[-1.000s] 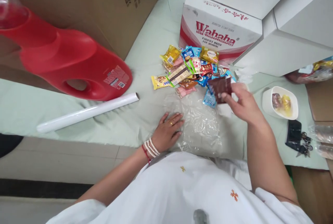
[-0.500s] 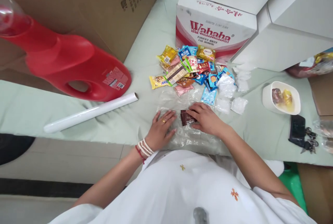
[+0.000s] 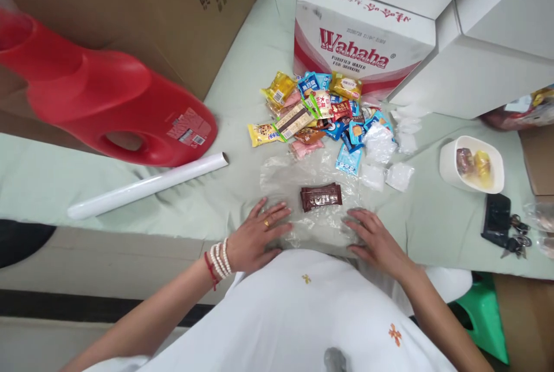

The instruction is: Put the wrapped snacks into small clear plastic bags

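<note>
A dark brown snack packet [image 3: 321, 196] lies on a clear plastic sheet or bag [image 3: 298, 173] that is spread flat near the table's front edge. My left hand [image 3: 259, 235] rests at the left side of the plastic, fingers spread and holding nothing. At the right side, my right hand [image 3: 376, 240] has its fingers stretched toward the plastic's edge, also with nothing in it. Neither hand touches the brown packet. Just beyond the plastic is a heap of wrapped snacks [image 3: 294, 122] in several colours, with small white packets [image 3: 380, 144] on its right.
A red jug [image 3: 130, 106] and a white tube [image 3: 147, 186] lie at left, beside a large brown carton [image 3: 142, 8]. Behind the heap stands a Wahaha box [image 3: 359, 43]. A white bowl [image 3: 471, 179] with two wrapped items and some keys [image 3: 517, 233] are at right.
My right hand has left the brown packet and drawn back to the right, uncovering it. My left hand has shifted toward me and slightly left.
</note>
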A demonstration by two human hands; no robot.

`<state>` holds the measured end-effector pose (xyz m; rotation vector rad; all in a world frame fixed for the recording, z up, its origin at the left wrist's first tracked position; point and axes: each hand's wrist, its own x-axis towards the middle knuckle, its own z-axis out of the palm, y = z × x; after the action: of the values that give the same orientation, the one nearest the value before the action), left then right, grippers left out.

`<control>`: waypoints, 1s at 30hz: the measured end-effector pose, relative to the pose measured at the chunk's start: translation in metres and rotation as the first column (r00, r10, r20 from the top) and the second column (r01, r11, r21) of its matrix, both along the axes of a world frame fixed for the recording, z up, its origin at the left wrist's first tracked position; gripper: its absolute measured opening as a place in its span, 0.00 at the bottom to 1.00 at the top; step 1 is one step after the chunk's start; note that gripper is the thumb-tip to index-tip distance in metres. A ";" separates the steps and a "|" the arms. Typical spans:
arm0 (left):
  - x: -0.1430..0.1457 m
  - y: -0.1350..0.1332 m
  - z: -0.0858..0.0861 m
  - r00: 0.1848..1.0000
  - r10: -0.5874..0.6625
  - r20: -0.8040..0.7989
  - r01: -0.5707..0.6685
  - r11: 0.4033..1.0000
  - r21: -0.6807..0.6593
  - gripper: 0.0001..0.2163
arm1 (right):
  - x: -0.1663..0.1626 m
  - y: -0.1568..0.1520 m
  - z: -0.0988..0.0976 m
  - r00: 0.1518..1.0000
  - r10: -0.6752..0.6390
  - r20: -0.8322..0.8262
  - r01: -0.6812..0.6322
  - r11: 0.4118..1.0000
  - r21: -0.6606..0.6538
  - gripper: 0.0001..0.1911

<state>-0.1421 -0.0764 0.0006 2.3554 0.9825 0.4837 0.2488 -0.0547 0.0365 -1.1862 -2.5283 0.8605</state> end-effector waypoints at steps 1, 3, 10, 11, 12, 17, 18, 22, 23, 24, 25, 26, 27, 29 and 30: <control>0.003 -0.003 -0.004 0.999 0.035 -0.014 -0.035 0.999 0.004 0.18 | 0.003 -0.009 -0.007 0.998 -0.056 -0.006 0.056 0.998 0.018 0.19; 0.008 -0.006 -0.011 0.991 0.133 0.001 -0.133 0.991 0.015 0.09 | 0.003 -0.021 -0.015 0.990 -0.132 -0.048 0.133 0.991 0.021 0.14; 0.012 0.009 -0.008 0.872 0.457 0.176 -0.446 0.890 -0.100 0.11 | -0.006 0.021 0.023 0.988 -0.118 -0.098 0.105 0.985 -0.135 0.14; 0.013 0.015 -0.006 0.842 0.509 0.178 -0.502 0.860 -0.088 0.11 | -0.009 0.036 0.028 0.988 -0.133 -0.073 0.123 0.984 -0.130 0.15; 0.014 0.021 -0.004 0.812 0.557 0.173 -0.554 0.829 -0.071 0.12 | -0.012 0.052 0.031 0.988 -0.148 -0.043 0.142 0.982 -0.125 0.16; 0.011 0.031 0.005 0.801 0.571 0.179 -0.576 0.817 -0.027 0.09 | -0.026 0.113 0.045 0.998 0.011 0.067 0.003 0.979 -0.205 0.20; 0.008 0.027 0.007 0.840 0.511 0.181 -0.517 0.856 -0.014 0.09 | -0.028 0.119 0.048 0.997 0.064 0.051 -0.049 0.965 -0.257 0.21; -0.005 0.009 0.012 0.968 0.219 0.119 -0.221 0.975 0.007 0.11 | -0.046 0.130 0.048 0.989 -0.146 -0.019 0.130 0.930 -0.345 0.30; -0.007 0.005 0.013 0.982 0.154 0.109 -0.154 0.988 -0.008 0.10 | -0.053 0.130 0.043 0.978 -0.210 -0.014 0.195 0.928 -0.317 0.28; -0.009 0.002 0.013 0.989 0.099 0.110 -0.097 0.995 -0.024 0.10 | -0.060 0.130 0.038 0.973 -0.229 0.002 0.220 0.931 -0.293 0.25; -0.010 0.001 0.013 0.991 0.061 0.120 -0.056 0.998 -0.040 0.09 | -0.067 0.128 0.032 0.979 -0.203 0.030 0.204 0.940 -0.274 0.20; -0.011 0.000 0.012 0.988 0.056 0.141 -0.049 0.997 -0.053 0.10 | -0.074 0.125 0.026 0.986 -0.150 0.068 0.163 0.952 -0.259 0.15; -0.010 0.000 0.009 0.982 0.090 0.163 -0.080 0.994 -0.068 0.11 | -0.080 0.122 0.021 0.989 -0.094 0.111 0.119 0.962 -0.248 0.11; -0.008 0.002 0.003 0.951 0.245 0.188 -0.228 0.968 -0.104 0.15 | -0.088 0.114 0.016 0.979 -0.013 0.202 0.057 0.975 -0.213 0.12; -0.005 0.003 -0.001 0.926 0.330 0.184 -0.313 0.943 -0.115 0.17 | -0.090 0.109 0.015 0.969 0.007 0.245 0.040 0.981 -0.188 0.15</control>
<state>-0.1476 -0.0732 -0.0003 2.0294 1.2720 0.7746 0.1587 0.0547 0.0515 -1.4532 -2.6703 1.0318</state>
